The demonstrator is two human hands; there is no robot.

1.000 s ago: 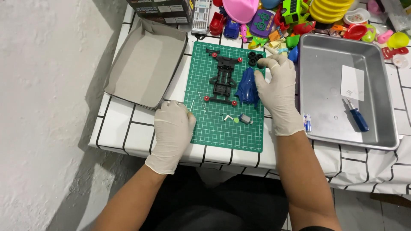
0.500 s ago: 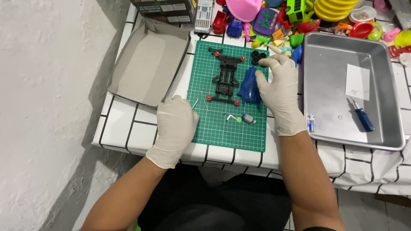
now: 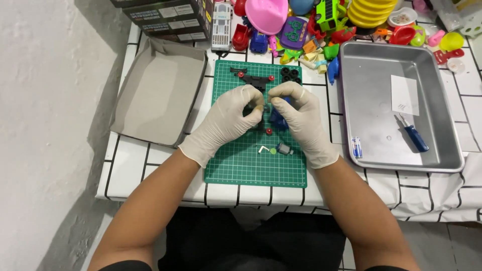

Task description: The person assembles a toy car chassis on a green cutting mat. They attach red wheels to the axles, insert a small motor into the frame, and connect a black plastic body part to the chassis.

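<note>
The left hand (image 3: 228,120), in a pale glove, has its fingers curled in and pinched at the middle of the green cutting mat (image 3: 241,165), gripping the left end of a small black toy car chassis (image 3: 257,83) whose rear part with red hubs sticks out above the knuckles. Off to its left, on the tiled table (image 3: 125,165), an open grey cardboard box lid (image 3: 155,93) lies tilted against the mat's edge. The right hand (image 3: 301,118), gloved the same way, meets the left fingertip to fingertip, its fingers closed on the same chassis, with a blue body shell (image 3: 277,118) tucked just under its palm. Below the two hands, loose on the mat, lie a small white bracket (image 3: 263,149), a green gear (image 3: 273,150) and a little motor (image 3: 285,149), close together. Black wheels (image 3: 291,75) sit at the mat's upper right corner. Further right stands a metal tray (image 3: 442,150) holding a small battery (image 3: 356,147), a blue-handled screwdriver (image 3: 414,136) and a white slip of paper (image 3: 404,95). A heap of bright plastic toys (image 3: 326,25) crowds the far edge of the table.
</note>
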